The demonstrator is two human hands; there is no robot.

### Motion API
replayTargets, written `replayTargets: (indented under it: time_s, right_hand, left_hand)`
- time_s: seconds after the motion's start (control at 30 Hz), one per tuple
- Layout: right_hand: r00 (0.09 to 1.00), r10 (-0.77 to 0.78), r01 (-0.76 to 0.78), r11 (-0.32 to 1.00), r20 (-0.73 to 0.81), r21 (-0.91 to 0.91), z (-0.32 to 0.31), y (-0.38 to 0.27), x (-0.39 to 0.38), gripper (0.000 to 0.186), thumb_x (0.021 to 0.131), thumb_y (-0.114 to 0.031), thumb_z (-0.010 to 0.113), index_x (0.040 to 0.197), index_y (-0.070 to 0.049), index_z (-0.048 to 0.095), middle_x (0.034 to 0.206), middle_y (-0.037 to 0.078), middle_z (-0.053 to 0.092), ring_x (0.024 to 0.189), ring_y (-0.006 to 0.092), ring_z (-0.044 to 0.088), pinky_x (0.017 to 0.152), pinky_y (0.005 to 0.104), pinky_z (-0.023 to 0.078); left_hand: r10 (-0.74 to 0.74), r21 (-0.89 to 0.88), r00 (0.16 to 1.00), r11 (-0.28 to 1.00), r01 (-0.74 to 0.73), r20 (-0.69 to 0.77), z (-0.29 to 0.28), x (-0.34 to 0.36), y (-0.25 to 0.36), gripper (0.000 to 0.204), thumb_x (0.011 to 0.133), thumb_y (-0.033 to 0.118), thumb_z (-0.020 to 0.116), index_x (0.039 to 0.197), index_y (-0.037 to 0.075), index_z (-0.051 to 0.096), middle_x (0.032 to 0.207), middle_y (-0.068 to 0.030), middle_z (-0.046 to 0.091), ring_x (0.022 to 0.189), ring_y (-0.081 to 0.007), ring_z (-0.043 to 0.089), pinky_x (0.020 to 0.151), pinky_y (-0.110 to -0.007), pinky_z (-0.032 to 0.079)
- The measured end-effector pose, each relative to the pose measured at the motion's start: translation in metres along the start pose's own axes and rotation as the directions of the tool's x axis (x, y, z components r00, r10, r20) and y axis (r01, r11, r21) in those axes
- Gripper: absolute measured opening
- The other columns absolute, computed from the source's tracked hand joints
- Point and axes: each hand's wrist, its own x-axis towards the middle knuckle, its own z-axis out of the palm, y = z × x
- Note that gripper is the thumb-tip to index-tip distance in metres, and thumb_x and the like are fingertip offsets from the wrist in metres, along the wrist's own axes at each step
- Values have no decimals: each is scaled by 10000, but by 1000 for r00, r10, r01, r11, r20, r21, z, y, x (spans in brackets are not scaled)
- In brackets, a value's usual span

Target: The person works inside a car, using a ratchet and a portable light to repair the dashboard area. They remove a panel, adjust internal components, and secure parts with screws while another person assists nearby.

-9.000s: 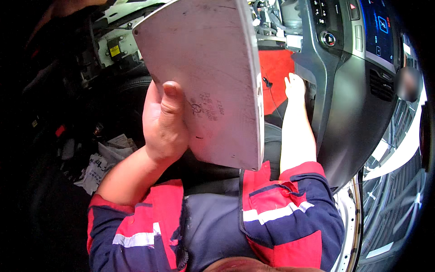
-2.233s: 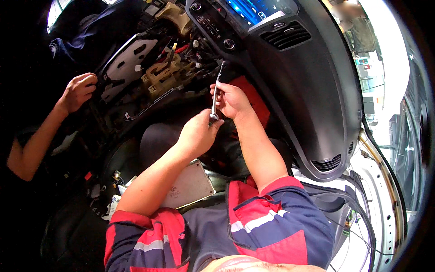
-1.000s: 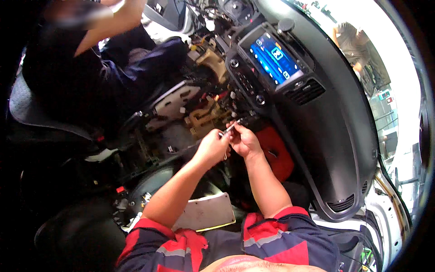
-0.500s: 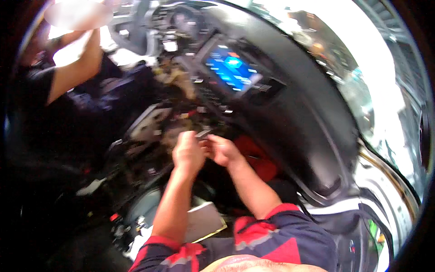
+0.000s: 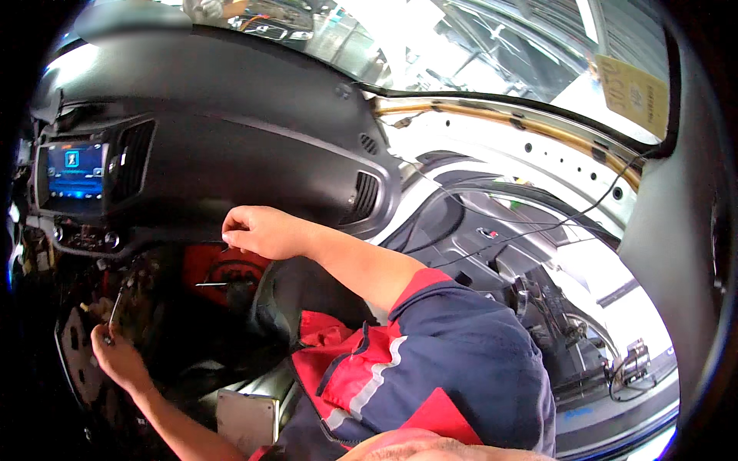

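My left hand, at the lower left beside the opened centre of the dashboard, grips a slim metal ratchet-like tool pointing upward. My right hand is apart from it, raised below the glovebox side of the dashboard; its fingers are curled, and what they hold, if anything, is too small to make out. Below that hand a thin metal rod lies over the red footwell mat. A flat grey metal piece lies low by my body.
The lit screen is at the left and an air vent at the right. The white door frame, dangling cables and a dark door panel fill the right. Part of another person shows beyond the windscreen.
The view has swung right toward the door. My hands, together on the tool earlier, have separated: the left keeps the tool, the right has moved away. The co-worker inside has left the view.
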Motion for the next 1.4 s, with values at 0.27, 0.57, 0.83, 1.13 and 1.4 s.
replayTargets:
  time_s: [0.27,0.57,0.83,1.13,1.4]
  right_hand:
    - [784,-418,156,848,-459,-507,-48,11,-30,166,886,-159,608,927,2,615,845,183,640,792,339,637,709,412,499]
    - [667,-199,-71,942,-718,-327,-101,49,-4,175,882,-171,590,950,-19,642,925,172,683,890,332,663,783,406,512]
    - [655,-168,-160,922,-737,-352,-87,37,3,170,868,-206,621,955,-61,633,907,97,665,846,260,656,766,375,503]
    - [648,-215,-112,922,-731,-370,-84,42,-1,175,863,-197,624,946,-43,633,905,110,661,843,272,654,755,378,502]
    - [561,-618,289,770,-551,-569,-23,18,8,51,831,-70,591,849,-25,607,822,154,611,774,358,605,699,428,491]
  left_hand:
    - [-38,-63,999,997,36,-31,4,8,-22,260,939,255,620,1093,46,608,978,-107,657,885,-276,610,810,-365,474]
    - [-146,-290,989,947,140,1,16,7,-22,385,978,335,580,1177,6,582,967,-82,653,856,-210,600,799,-325,467]
    - [-176,-174,978,966,193,110,10,12,-25,359,974,265,560,1201,-12,583,1027,-126,663,925,-244,619,844,-337,470]
    - [28,-86,998,996,-24,47,17,-6,-15,249,938,102,574,1161,-7,593,1083,-154,661,995,-301,632,888,-375,476]
    - [-70,-77,997,995,68,-23,15,-9,-2,286,991,230,528,1156,4,590,1033,-154,654,929,-289,627,825,-362,480]
